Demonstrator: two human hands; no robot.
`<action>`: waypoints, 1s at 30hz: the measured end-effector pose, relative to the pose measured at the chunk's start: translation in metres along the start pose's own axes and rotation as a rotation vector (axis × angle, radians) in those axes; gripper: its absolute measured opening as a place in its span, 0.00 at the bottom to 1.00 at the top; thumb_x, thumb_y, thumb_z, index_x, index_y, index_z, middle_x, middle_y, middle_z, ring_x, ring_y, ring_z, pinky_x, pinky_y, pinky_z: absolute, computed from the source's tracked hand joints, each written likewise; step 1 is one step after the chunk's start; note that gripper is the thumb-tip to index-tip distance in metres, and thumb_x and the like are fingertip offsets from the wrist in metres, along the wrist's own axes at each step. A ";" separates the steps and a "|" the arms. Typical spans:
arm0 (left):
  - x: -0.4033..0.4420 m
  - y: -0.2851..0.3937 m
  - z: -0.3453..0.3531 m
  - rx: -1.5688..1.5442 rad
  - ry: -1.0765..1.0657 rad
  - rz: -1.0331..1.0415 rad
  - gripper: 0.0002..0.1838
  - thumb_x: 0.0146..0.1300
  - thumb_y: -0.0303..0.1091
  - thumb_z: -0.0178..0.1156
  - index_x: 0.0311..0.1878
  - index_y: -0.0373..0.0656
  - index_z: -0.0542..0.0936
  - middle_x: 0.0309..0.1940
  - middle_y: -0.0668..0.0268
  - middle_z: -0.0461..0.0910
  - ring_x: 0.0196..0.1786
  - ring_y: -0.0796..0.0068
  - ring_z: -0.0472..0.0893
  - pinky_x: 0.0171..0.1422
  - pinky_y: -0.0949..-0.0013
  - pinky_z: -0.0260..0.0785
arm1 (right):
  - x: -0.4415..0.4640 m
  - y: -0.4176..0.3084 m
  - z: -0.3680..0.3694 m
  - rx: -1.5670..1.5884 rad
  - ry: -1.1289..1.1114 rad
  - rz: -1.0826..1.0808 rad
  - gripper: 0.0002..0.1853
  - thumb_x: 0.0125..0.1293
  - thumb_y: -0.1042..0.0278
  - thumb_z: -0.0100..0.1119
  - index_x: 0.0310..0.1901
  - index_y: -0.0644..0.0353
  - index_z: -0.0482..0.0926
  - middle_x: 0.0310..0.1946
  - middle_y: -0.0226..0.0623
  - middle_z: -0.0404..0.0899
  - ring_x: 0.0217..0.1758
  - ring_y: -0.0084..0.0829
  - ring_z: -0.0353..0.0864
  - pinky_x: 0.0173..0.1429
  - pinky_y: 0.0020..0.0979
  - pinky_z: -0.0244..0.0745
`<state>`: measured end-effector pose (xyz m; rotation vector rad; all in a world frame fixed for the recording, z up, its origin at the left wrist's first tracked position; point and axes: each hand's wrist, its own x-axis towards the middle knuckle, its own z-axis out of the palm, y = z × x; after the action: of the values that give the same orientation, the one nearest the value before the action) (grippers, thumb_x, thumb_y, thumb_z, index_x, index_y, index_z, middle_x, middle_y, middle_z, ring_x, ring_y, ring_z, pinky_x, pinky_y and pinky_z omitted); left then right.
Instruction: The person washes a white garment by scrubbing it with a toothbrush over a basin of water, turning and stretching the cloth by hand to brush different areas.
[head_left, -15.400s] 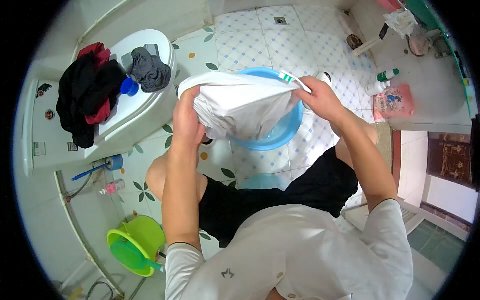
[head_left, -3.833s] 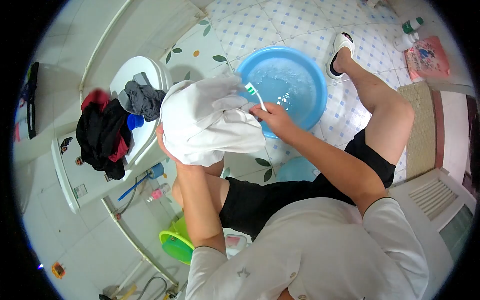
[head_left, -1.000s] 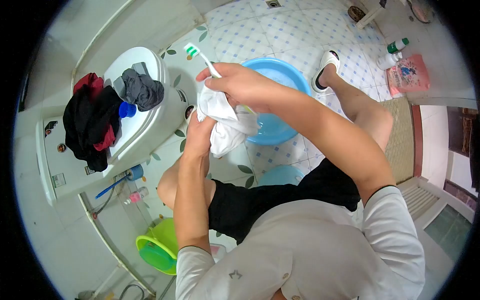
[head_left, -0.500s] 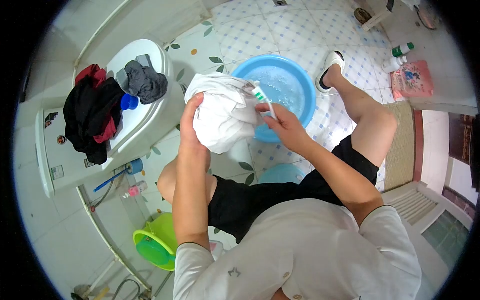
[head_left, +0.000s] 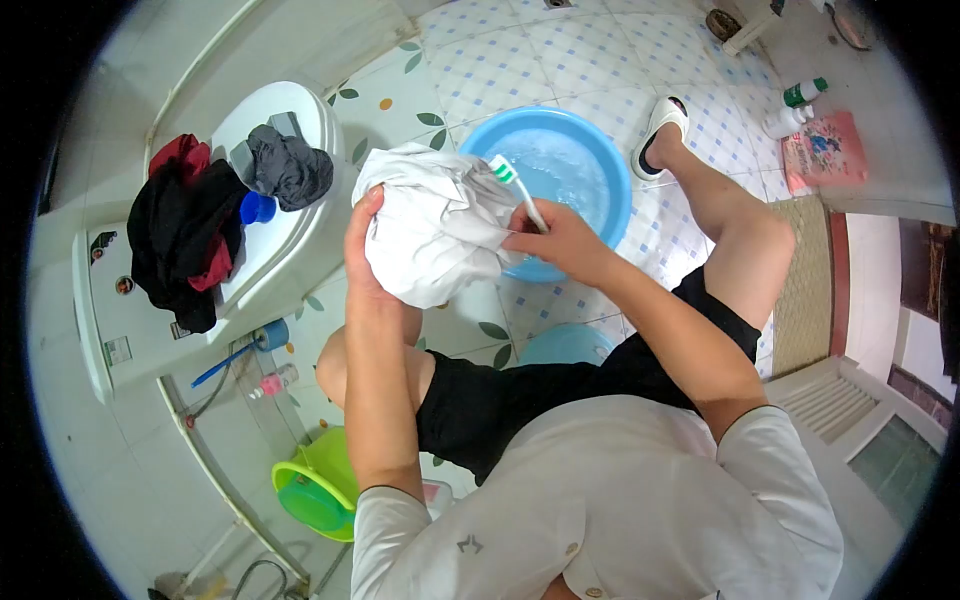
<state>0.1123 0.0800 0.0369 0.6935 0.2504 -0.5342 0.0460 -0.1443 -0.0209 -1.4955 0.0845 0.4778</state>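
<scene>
A bunched white cloth point(head_left: 430, 230) is held up in front of me, its folds gathered into a rounded shape. My left hand point(head_left: 372, 245) grips it from the left, thumb on top and the other fingers hidden beneath. In my right hand point(head_left: 560, 240) is a white toothbrush point(head_left: 527, 200) with green-and-white bristles, its head pointing up and left. The right fingertips also touch the cloth's right edge. Just beyond the cloth, on the floor, stands a blue basin point(head_left: 622, 190) of sudsy water.
Black and dark red clothes point(head_left: 185, 230), a grey cloth point(head_left: 290, 168) and a blue cup point(head_left: 257, 208) lie on the white toilet point(head_left: 325, 120). A light-blue stool point(head_left: 567, 346) is between my legs. A green bucket point(head_left: 330, 460) stands lower left; bottles point(head_left: 788, 121) and a pink bag point(head_left: 825, 152) are at right.
The white cloth and my left hand have shifted slightly left. The toothbrush has tilted further left, and my right fingers have moved lower along the cloth's edge.
</scene>
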 end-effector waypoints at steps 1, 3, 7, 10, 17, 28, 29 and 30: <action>-0.001 0.002 -0.001 -0.005 0.003 0.001 0.27 0.62 0.42 0.55 0.60 0.35 0.71 0.54 0.53 0.77 0.56 0.56 0.77 0.65 0.55 0.68 | -0.002 -0.006 -0.002 -0.003 -0.003 0.004 0.10 0.60 0.68 0.66 0.41 0.59 0.78 0.26 0.24 0.71 0.27 0.15 0.66 0.30 0.21 0.63; 0.000 0.005 -0.003 -0.023 -0.053 -0.026 0.26 0.62 0.41 0.55 0.60 0.35 0.71 0.55 0.53 0.77 0.56 0.56 0.77 0.65 0.55 0.67 | -0.008 -0.020 -0.006 0.136 -0.029 0.101 0.07 0.60 0.68 0.66 0.37 0.57 0.77 0.26 0.23 0.69 0.24 0.14 0.62 0.26 0.19 0.56; 0.000 0.009 -0.013 -0.031 0.017 0.036 0.25 0.64 0.40 0.55 0.60 0.36 0.72 0.55 0.54 0.77 0.57 0.56 0.77 0.66 0.55 0.67 | -0.015 -0.030 -0.020 0.190 -0.082 0.204 0.07 0.62 0.64 0.65 0.36 0.56 0.78 0.27 0.23 0.73 0.29 0.16 0.67 0.30 0.20 0.59; -0.003 0.012 -0.007 -0.042 -0.018 0.030 0.24 0.65 0.40 0.55 0.60 0.36 0.72 0.56 0.53 0.77 0.58 0.55 0.77 0.66 0.54 0.66 | -0.021 -0.027 -0.028 0.371 0.031 0.200 0.07 0.65 0.61 0.61 0.36 0.55 0.77 0.27 0.24 0.73 0.28 0.16 0.68 0.29 0.19 0.59; -0.005 0.018 -0.008 -0.032 0.055 0.040 0.29 0.67 0.46 0.55 0.65 0.36 0.68 0.61 0.52 0.73 0.62 0.53 0.74 0.69 0.52 0.64 | -0.031 -0.025 -0.067 0.155 0.418 -0.057 0.11 0.71 0.58 0.52 0.38 0.56 0.76 0.24 0.25 0.74 0.27 0.16 0.70 0.29 0.18 0.61; -0.008 0.046 -0.029 -0.065 -0.112 0.091 0.27 0.70 0.49 0.48 0.61 0.35 0.72 0.58 0.51 0.75 0.60 0.50 0.75 0.68 0.50 0.63 | -0.034 -0.051 -0.128 -0.237 0.851 -0.271 0.14 0.72 0.58 0.52 0.38 0.63 0.75 0.20 0.25 0.68 0.23 0.18 0.66 0.28 0.25 0.64; -0.008 0.048 -0.033 -0.069 -0.115 0.085 0.27 0.70 0.49 0.48 0.61 0.35 0.72 0.58 0.51 0.75 0.60 0.50 0.75 0.68 0.50 0.63 | -0.034 -0.048 -0.132 -0.242 0.857 -0.268 0.14 0.72 0.58 0.52 0.38 0.63 0.75 0.20 0.25 0.68 0.23 0.18 0.66 0.28 0.25 0.64; -0.007 0.051 -0.035 -0.079 -0.136 0.090 0.27 0.70 0.49 0.48 0.61 0.36 0.72 0.58 0.51 0.76 0.59 0.50 0.75 0.68 0.50 0.63 | -0.031 -0.042 -0.137 -0.147 0.841 -0.292 0.14 0.72 0.58 0.52 0.38 0.62 0.75 0.20 0.25 0.68 0.22 0.18 0.65 0.27 0.24 0.63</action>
<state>0.1328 0.1384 0.0412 0.5864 0.1115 -0.4813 0.0650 -0.2846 0.0163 -1.7331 0.4887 -0.4095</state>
